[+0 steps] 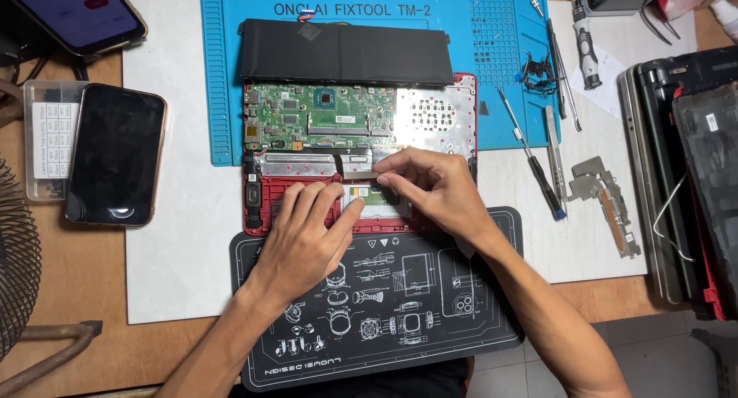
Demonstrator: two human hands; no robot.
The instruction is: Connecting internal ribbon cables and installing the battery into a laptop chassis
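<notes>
An opened red laptop base [461, 87] lies on a blue work mat [223, 75], its green circuit board [315, 117] exposed and a black battery pack [342, 52] across its top edge. My left hand [304, 240] rests flat on the red lower part, its fingertips beside the trackpad board [377, 202]. Just above that trackpad board, my right hand [434, 190] pinches a thin flat ribbon cable or tape strip [361, 167] between thumb and forefinger. Both hands are close together over the laptop's lower middle.
A black mat with white drawings [384, 321] lies under my wrists. Two phones [115, 156] [77, 14] and a small parts box [46, 137] sit left. Screwdrivers [530, 160], tweezers and metal hinges [607, 198] lie right, beside stacked laptop shells [684, 175].
</notes>
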